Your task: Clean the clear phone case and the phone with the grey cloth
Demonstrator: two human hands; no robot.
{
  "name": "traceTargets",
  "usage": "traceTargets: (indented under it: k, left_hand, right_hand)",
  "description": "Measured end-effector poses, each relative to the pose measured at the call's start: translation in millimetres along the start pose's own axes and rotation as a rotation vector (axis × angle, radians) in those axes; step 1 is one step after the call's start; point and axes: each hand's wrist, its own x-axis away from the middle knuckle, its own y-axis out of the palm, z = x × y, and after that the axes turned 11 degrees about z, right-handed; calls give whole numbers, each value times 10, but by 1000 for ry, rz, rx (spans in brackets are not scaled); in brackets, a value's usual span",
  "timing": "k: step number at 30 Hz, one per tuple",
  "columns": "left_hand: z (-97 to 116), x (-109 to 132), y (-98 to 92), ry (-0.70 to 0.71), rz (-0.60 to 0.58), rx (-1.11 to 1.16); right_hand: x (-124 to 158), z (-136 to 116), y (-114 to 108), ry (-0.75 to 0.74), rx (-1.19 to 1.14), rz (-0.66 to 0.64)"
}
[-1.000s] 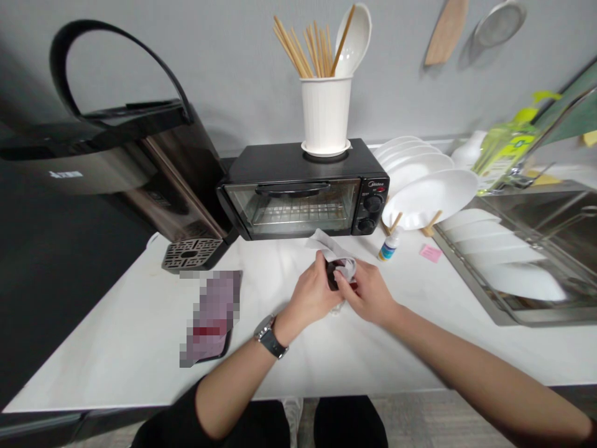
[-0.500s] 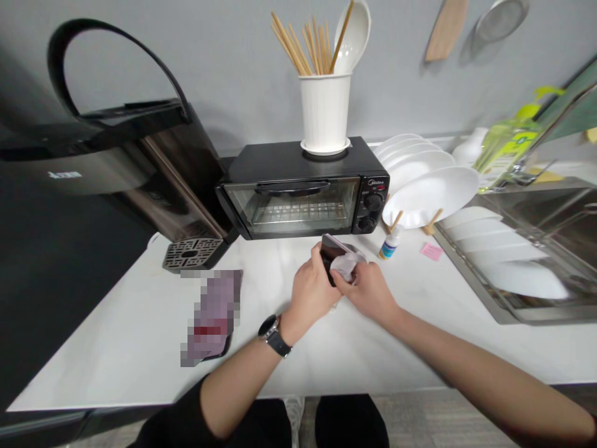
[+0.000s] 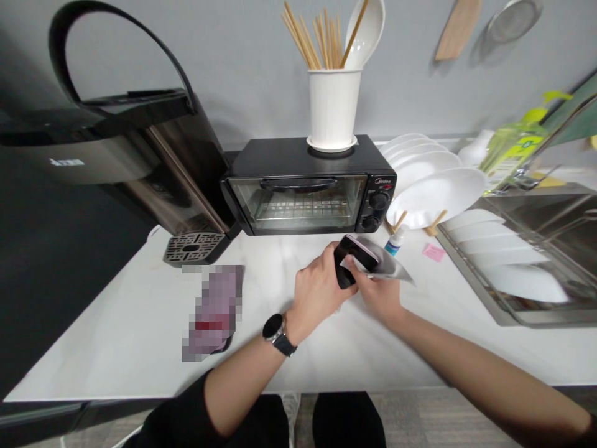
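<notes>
In the head view my left hand [image 3: 319, 286] is wrapped round a dark smartphone [image 3: 346, 246], held tilted just above the counter in front of the toaster oven. My right hand [image 3: 381, 297] pinches a thin white wipe [image 3: 394, 269], with thumb and wipe pressed against the phone's dark face. One end of the wipe sticks out to the right, past the fingers. Beyond that end stands a small bottle [image 3: 392, 247] with a white cap and blue label. The right fingertips are partly hidden behind the phone and wipe.
A black toaster oven [image 3: 298, 155] carries a white cup [image 3: 333, 109] of chopsticks and a ladle. Left is a drink dispenser [image 3: 196, 246] and a pixelated purplish item [image 3: 215, 305]. Right are racked plates [image 3: 438, 196], a pink note [image 3: 433, 252] and a sink [image 3: 489, 305] with bowls.
The phone has turned flatter and moved slightly right. The wipe, bunched earlier, now spreads out to the right. My right thumb has moved up onto the phone's face. The view has shifted slightly.
</notes>
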Motion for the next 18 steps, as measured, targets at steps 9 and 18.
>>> traceTargets:
  k: [9, 18]
  left_hand:
    - [-42, 2, 8, -15, -35, 6]
    - [21, 4, 8, -29, -15, -28]
  right_hand:
    - [-4, 47, 30, 43, -25, -114]
    - [-78, 25, 30, 72, 3, -75]
